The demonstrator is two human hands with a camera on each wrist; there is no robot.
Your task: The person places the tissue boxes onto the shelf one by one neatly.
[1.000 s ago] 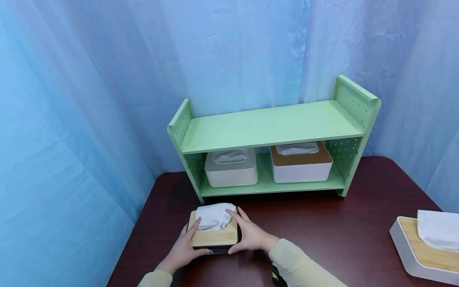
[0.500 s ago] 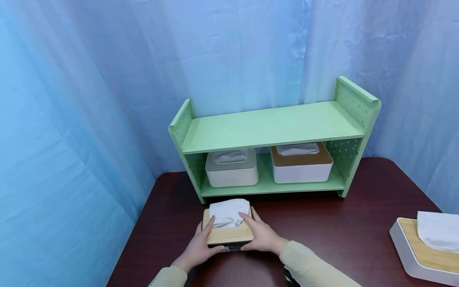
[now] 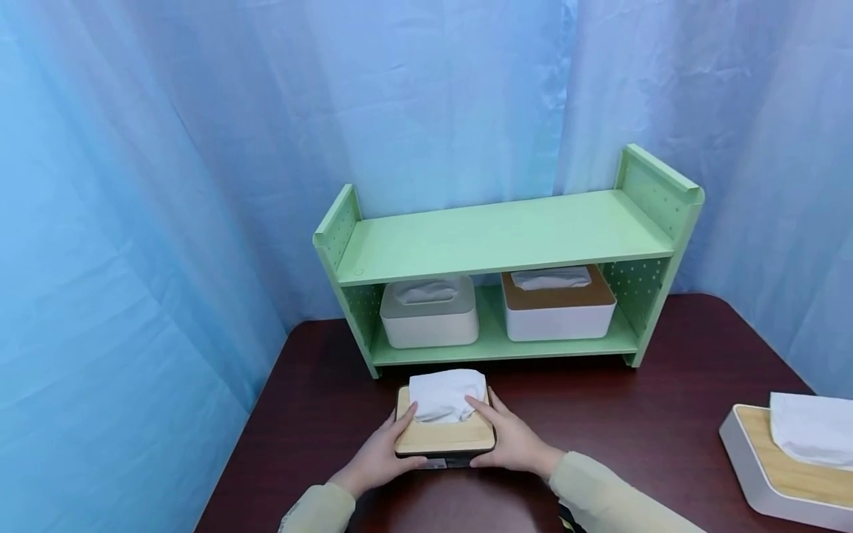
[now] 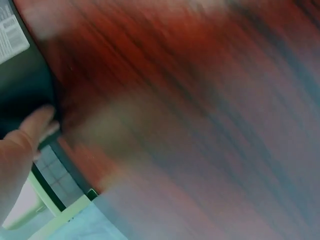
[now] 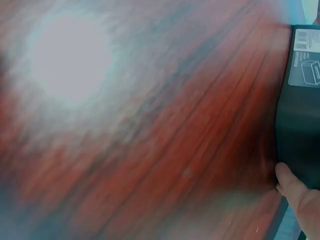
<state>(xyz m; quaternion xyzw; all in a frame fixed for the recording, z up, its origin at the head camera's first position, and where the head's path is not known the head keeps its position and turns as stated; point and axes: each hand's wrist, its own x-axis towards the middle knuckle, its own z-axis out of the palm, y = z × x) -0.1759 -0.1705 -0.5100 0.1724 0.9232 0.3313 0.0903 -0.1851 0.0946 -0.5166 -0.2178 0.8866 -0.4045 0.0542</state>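
Note:
Both hands hold a black tissue box with a light wooden lid, in front of the shelf. A white tissue stands out of its top. My left hand grips the left side, thumb at the near corner and a finger over the lid. My right hand grips the right side in the same way, one fingertip near the tissue. In the left wrist view the black box's side shows a barcode label. The right wrist view shows a label on it too, with a thumb at its corner.
A green two-tier shelf stands at the back of the dark red table. On its lower tier sit a grey-lidded tissue box and a brown-lidded one. A white, wood-topped tissue box lies at the right edge.
Both hands have carried the black tissue box to the right along the front of the shelf, keeping their grip. The other boxes have stayed in place.

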